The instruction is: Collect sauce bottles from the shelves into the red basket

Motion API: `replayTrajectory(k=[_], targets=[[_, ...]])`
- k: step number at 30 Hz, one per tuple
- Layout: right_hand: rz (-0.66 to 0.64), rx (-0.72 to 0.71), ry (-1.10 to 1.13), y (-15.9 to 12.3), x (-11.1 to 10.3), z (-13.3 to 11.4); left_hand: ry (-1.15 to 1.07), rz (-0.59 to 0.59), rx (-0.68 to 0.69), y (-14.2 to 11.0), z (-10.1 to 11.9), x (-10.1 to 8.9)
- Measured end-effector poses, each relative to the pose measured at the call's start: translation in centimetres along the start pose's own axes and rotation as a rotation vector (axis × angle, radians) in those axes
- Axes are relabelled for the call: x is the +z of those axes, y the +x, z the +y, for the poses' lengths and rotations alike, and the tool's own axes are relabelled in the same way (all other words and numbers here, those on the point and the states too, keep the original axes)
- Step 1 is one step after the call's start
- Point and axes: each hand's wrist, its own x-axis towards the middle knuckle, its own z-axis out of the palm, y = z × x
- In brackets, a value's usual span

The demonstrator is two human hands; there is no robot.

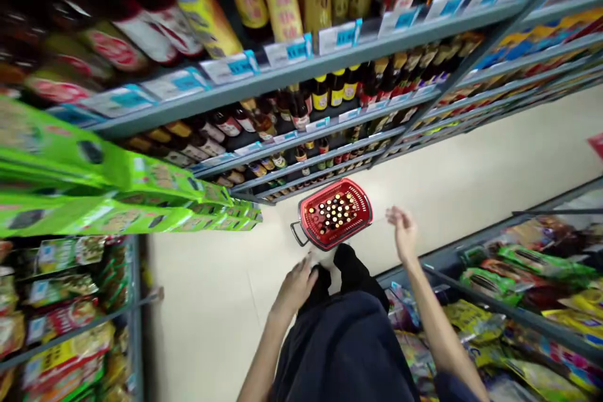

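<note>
A red plastic shopping basket (pixel 335 242) stands on the floor just beyond my feet, its dark handle folded out to the left. Inside it, several dark bottles (pixel 337 213) with pale caps stand upright, packed close together. My left hand (pixel 296 284) hangs below the basket's near left side, fingers loosely stretched and holding nothing. To the right of the basket, my right hand (pixel 404 233) is in the air with its fingers apart, a little blurred and also without anything in it. Neither hand appears to touch the basket.
Ahead runs a grey shelf unit (pixel 330 58) of bottled goods with price tags. Green boxes (pixel 155 191) are stacked at its left end. Bagged snacks fill racks at left (pixel 66 314) and right (pixel 522 289). Pale floor (pixel 438 176) stretches along the aisle.
</note>
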Motion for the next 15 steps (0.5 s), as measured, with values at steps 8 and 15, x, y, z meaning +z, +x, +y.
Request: replayTrajectory(k=[8,15], targets=[[-0.561,0.378,-0.542,1.7,7.1,19.1,0.191,-0.213,-0.476,3.8,-14.5,9.7],[-0.919,0.401,-0.92,6.8,20.0,32.2,0.135,-0.113,-0.573,9.7,-23.9,15.3]])
